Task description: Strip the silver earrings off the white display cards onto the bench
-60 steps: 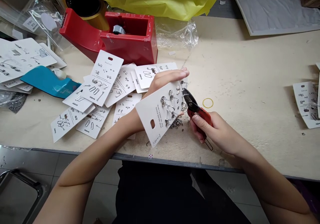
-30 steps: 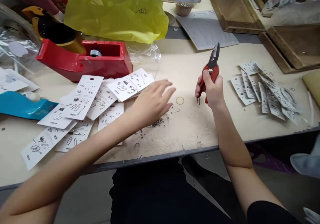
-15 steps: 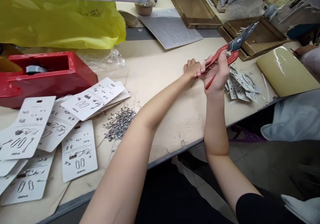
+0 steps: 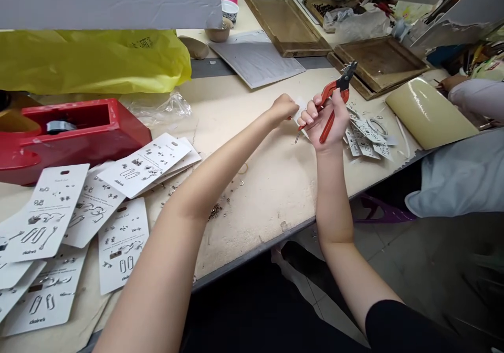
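Observation:
My right hand [image 4: 328,125] is wrapped round red-handled pliers [image 4: 334,93], their dark jaws pointing up and away from me. A small wire loop dangles below the handles. To its left, my left hand [image 4: 283,107] is closed in a fist just above the table. A white card [image 4: 301,113] sticks out beside its fingers, partly hidden by my right hand. Right of the pliers lies a pile of white jewelry cards [image 4: 366,132]. More printed earring cards [image 4: 147,164] are spread at the left. Small metal pieces [image 4: 216,211] lie partly behind my left forearm.
A red tape dispenser [image 4: 129,132] stands at the left, near yellow plastic [image 4: 98,62]. Wooden trays [image 4: 289,20] and a grey board [image 4: 255,62] lie at the back. A curved yellowish sheet [image 4: 429,114] and another person's sleeve [image 4: 478,98] are at the right.
My left hand has gone from fingers spread on the table to a fist, with a white card now beside it. The pliers have come lower and left. The view has tilted up slightly.

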Demonstrator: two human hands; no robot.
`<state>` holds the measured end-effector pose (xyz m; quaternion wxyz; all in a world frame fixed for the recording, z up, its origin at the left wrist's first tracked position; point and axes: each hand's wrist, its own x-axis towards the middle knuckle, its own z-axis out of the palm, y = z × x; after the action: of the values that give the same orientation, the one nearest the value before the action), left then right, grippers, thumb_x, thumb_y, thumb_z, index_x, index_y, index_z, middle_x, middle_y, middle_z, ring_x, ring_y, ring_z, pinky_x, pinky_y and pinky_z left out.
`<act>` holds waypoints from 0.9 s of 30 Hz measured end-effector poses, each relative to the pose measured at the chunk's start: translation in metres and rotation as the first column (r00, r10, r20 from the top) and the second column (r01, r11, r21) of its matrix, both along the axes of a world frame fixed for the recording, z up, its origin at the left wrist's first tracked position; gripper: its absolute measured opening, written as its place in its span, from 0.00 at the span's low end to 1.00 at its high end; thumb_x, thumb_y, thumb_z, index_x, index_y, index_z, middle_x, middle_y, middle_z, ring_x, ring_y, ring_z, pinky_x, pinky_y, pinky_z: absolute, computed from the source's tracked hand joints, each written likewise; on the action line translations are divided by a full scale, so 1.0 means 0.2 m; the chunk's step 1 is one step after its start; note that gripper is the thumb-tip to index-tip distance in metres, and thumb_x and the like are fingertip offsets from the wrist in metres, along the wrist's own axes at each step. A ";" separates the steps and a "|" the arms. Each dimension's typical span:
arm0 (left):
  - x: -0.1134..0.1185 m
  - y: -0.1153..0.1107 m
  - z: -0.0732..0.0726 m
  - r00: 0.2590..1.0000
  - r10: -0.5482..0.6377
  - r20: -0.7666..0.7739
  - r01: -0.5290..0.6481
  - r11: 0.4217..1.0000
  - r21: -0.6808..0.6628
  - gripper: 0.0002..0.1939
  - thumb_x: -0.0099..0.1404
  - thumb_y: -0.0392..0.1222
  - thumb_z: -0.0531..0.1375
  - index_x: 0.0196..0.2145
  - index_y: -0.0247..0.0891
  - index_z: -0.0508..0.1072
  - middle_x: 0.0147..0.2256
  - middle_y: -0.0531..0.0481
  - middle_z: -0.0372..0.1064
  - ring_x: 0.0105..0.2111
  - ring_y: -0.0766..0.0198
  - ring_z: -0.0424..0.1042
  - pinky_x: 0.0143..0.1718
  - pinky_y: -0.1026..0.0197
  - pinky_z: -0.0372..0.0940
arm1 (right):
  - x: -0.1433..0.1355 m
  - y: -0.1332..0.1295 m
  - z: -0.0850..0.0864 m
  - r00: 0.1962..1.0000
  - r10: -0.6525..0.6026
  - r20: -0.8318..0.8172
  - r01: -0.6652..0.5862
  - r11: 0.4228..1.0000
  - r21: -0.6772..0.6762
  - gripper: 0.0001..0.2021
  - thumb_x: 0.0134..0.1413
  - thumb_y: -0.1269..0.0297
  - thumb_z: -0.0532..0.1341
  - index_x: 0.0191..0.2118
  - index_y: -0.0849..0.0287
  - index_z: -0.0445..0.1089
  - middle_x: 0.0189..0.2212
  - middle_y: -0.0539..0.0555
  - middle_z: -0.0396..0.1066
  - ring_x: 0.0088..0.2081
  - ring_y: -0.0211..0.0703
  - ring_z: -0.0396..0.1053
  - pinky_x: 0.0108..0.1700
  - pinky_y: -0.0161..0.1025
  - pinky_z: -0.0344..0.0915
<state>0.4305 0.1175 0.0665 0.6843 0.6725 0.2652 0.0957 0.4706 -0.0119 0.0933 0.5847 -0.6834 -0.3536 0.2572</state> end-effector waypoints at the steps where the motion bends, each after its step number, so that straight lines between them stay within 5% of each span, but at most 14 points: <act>1: -0.03 0.03 0.00 1.000 0.018 0.006 -0.019 0.999 0.035 0.04 0.67 0.34 0.59 0.33 0.32 0.73 0.33 0.48 0.73 0.40 0.62 0.73 0.48 0.55 0.69 | 0.00 0.01 -0.01 0.999 0.034 -0.040 -0.034 0.999 0.023 0.24 0.56 0.34 0.44 0.30 0.51 0.51 0.27 0.50 0.48 0.29 0.44 0.56 0.39 0.46 0.65; 4: -0.13 0.12 -0.01 0.997 0.077 0.015 -0.078 0.992 0.096 0.09 0.62 0.27 0.56 0.26 0.33 0.70 0.27 0.49 0.69 0.38 0.62 0.73 0.47 0.57 0.68 | -0.01 0.03 -0.04 0.980 0.125 -0.155 -0.107 0.987 0.119 0.22 0.58 0.37 0.47 0.30 0.51 0.54 0.26 0.48 0.48 0.27 0.42 0.55 0.38 0.46 0.66; 10: -0.29 0.24 -0.04 0.982 0.182 -0.043 -0.175 0.977 0.118 0.06 0.60 0.29 0.58 0.26 0.34 0.68 0.32 0.42 0.74 0.41 0.58 0.75 0.46 0.56 0.70 | -0.04 0.07 -0.09 0.967 0.157 -0.202 -0.126 0.979 0.158 0.24 0.54 0.34 0.53 0.29 0.52 0.57 0.22 0.47 0.53 0.25 0.40 0.58 0.36 0.44 0.67; 14: -0.35 0.28 -0.05 0.965 0.251 -0.080 -0.235 0.957 0.171 0.03 0.61 0.30 0.58 0.31 0.35 0.70 0.35 0.39 0.76 0.42 0.54 0.77 0.48 0.53 0.70 | -0.02 0.06 -0.07 0.985 0.116 -0.126 -0.121 0.992 -0.032 0.29 0.51 0.27 0.49 0.35 0.51 0.60 0.25 0.50 0.62 0.30 0.44 0.65 0.37 0.45 0.69; 17: -0.40 0.29 -0.03 0.932 0.355 -0.071 -0.322 0.902 0.288 0.08 0.61 0.31 0.60 0.39 0.35 0.69 0.46 0.36 0.73 0.53 0.48 0.72 0.57 0.49 0.64 | -0.01 0.02 -0.05 0.995 0.096 -0.021 -0.098 0.969 -0.228 0.33 0.52 0.27 0.44 0.44 0.51 0.62 0.32 0.54 0.70 0.36 0.48 0.71 0.41 0.48 0.71; 21: -0.45 0.27 0.06 0.901 0.431 0.041 -0.404 0.802 0.440 0.14 0.67 0.32 0.57 0.50 0.34 0.64 0.58 0.34 0.62 0.64 0.50 0.61 0.66 0.52 0.53 | -0.06 0.03 -0.10 0.986 -0.005 0.168 0.073 0.912 -0.403 0.30 0.52 0.37 0.58 0.51 0.54 0.59 0.47 0.63 0.70 0.51 0.61 0.68 0.54 0.60 0.64; 24: -0.44 0.20 0.17 0.880 0.440 0.178 -0.468 0.744 0.478 0.10 0.72 0.32 0.50 0.50 0.34 0.63 0.56 0.36 0.63 0.61 0.58 0.63 0.64 0.59 0.56 | -0.15 0.09 -0.18 0.942 -0.073 0.328 0.218 0.875 -0.432 0.33 0.44 0.47 0.68 0.52 0.60 0.61 0.61 0.74 0.59 0.66 0.75 0.47 0.64 0.71 0.42; 26: -0.41 0.10 0.26 0.865 0.408 0.292 -0.500 0.748 0.436 0.09 0.74 0.33 0.47 0.48 0.35 0.63 0.54 0.40 0.66 0.59 0.62 0.65 0.61 0.61 0.58 | -0.18 0.11 -0.20 0.927 -0.088 0.364 0.236 0.892 -0.386 0.35 0.41 0.51 0.71 0.54 0.61 0.62 0.64 0.74 0.56 0.69 0.75 0.41 0.66 0.71 0.34; 27: -0.39 0.03 0.31 0.881 0.351 0.318 -0.459 0.798 0.390 0.09 0.74 0.34 0.46 0.47 0.35 0.64 0.52 0.40 0.67 0.56 0.63 0.67 0.59 0.61 0.60 | -0.19 0.10 -0.18 0.925 -0.104 0.366 0.239 0.908 -0.345 0.36 0.43 0.51 0.70 0.56 0.61 0.61 0.65 0.72 0.55 0.69 0.72 0.42 0.67 0.69 0.35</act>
<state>0.3529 0.1240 0.1288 0.4970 0.7245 0.2928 0.3772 0.4330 0.0074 0.0566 0.3903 -0.8471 -0.3296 0.1464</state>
